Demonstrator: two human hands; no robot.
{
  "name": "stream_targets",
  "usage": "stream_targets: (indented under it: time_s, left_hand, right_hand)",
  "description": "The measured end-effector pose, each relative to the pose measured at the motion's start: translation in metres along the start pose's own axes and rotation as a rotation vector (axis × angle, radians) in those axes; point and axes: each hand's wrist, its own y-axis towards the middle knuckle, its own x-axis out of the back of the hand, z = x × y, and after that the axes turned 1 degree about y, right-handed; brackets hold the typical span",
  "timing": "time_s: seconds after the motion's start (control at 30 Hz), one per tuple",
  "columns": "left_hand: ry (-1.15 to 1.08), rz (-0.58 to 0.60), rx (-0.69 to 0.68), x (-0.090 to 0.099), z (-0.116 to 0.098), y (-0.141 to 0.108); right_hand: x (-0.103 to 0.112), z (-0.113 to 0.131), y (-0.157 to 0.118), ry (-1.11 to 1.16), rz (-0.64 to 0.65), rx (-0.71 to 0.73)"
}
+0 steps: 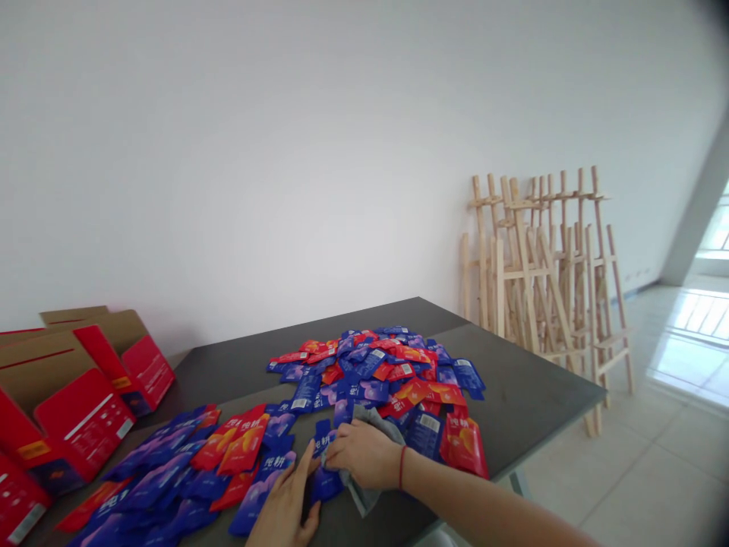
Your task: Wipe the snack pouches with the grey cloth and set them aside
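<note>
My right hand [364,454], with a red string round its wrist, is closed on a grey cloth [370,497]. It presses the cloth onto a blue pouch [326,482] lying on the dark table. My left hand [288,501] is at that pouch's left edge, its fingers stretched out and its thumb apart. The fingertips seem to touch the pouch. Just left of it lie rows of overlapping blue and red pouches [242,441]. Beyond both hands spreads a loose heap of blue and red pouches [370,365]. Part of the wiped pouch is hidden under the cloth and fingers.
Open red cardboard boxes [85,425] stand along the table's left side. The dark table [512,387] ends at a right edge above a tiled floor [626,456]. Several wooden easels [529,281] lean against the white wall at the back right.
</note>
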Motion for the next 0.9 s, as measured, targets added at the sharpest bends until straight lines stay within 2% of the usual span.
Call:
stream_targets:
  time_s: [0.1, 0.2, 0.37, 0.67, 0.77, 0.9]
  left_hand:
    - [-0.006, -0.018, 0.013, 0.002, 0.0, -0.001]
    - [0.027, -0.072, -0.039, 0.008, -0.003, 0.0]
    - [0.082, -0.065, -0.174, 0.02, -0.01, 0.009]
    - [0.067, -0.01, -0.201, 0.026, -0.018, 0.007]
    - [0.081, -0.042, -0.211, 0.025, -0.016, 0.005]
    - [0.092, -0.115, -0.195, 0.022, -0.014, 0.003]
  right_hand:
    - [-0.002, 0.007, -0.002, 0.046, -0.017, 0.091]
    - [-0.004, 0.005, -0.011, 0.105, -0.023, 0.111]
    - [-0.009, -0.007, -0.014, 0.074, -0.039, -0.056]
    - [-0.022, -0.013, 0.034, -0.129, -0.054, -0.336]
    - [-0.019, -0.011, 0.037, -0.124, -0.046, -0.276]
    - [-0.013, -0.001, 0.025, -0.067, -0.006, -0.059]
